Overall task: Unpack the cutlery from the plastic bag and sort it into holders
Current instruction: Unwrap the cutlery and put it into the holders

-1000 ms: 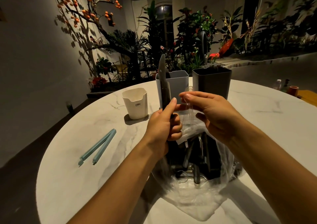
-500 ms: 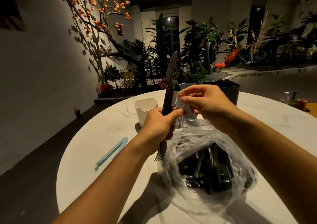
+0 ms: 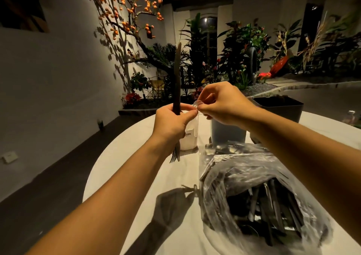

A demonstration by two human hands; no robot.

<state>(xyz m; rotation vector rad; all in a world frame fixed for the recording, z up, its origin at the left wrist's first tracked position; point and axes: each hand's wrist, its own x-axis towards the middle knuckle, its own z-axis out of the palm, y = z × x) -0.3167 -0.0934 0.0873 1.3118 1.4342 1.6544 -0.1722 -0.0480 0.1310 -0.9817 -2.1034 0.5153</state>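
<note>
Both hands have risen since the earlier frame, and the bag [image 3: 259, 196] now lies lower right on the table [image 3: 140, 176], open, holding dark cutlery. Behind it stand a black holder [image 3: 281, 108], a grey holder [image 3: 226, 132] and a white holder [image 3: 189, 139]; contents cannot be told. Left hand [image 3: 172, 124] grips an upright knife [image 3: 177, 79] and a fork [image 3: 175, 154]. Right hand [image 3: 222, 104] pinches a clear spoon [image 3: 197, 104].

Left hand [image 3: 172, 124] grips knife [image 3: 177, 79] upright — right hand [image 3: 220, 103] pinches clear spoon [image 3: 197, 104].
</note>
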